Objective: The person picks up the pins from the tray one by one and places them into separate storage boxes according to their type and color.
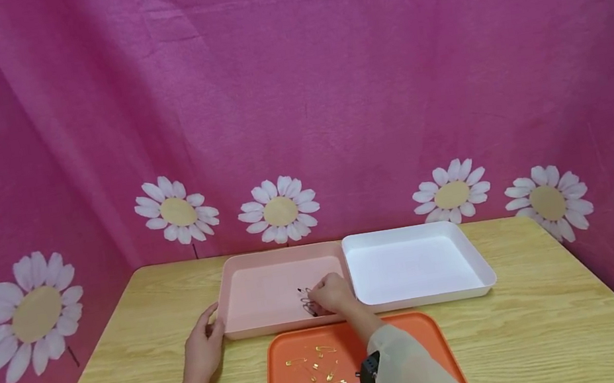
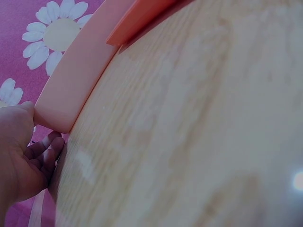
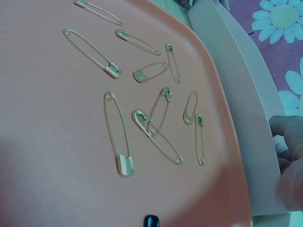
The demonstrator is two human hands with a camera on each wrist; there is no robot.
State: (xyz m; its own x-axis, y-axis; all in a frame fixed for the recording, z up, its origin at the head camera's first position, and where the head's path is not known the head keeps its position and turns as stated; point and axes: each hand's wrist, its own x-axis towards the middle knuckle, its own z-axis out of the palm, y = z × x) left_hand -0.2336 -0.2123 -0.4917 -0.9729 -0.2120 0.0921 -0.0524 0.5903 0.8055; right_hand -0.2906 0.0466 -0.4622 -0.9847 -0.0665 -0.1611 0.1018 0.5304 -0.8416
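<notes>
A pink tray [image 1: 263,292] stands at the back of the table. My left hand [image 1: 202,349] rests against its front left corner, thumb touching the wall and the other fingers loosely bent beside it. Inside this tray, near its front right, my right hand [image 1: 332,293] reaches down and its fingertips pinch at a small dark safety pin. More dark pins [image 1: 309,308] lie right beside these fingers, partly hidden by them. Several gold safety pins [image 3: 118,135] of differing sizes are spread over the orange tray [image 1: 426,333], below my right forearm.
A white tray [image 1: 415,268] adjoins the pink one on its right. The orange tray sits in front of both, at the table's near side. Around them shows the wooden table [image 1: 543,315]. Behind it hangs a pink cloth [image 1: 331,114] with daisies.
</notes>
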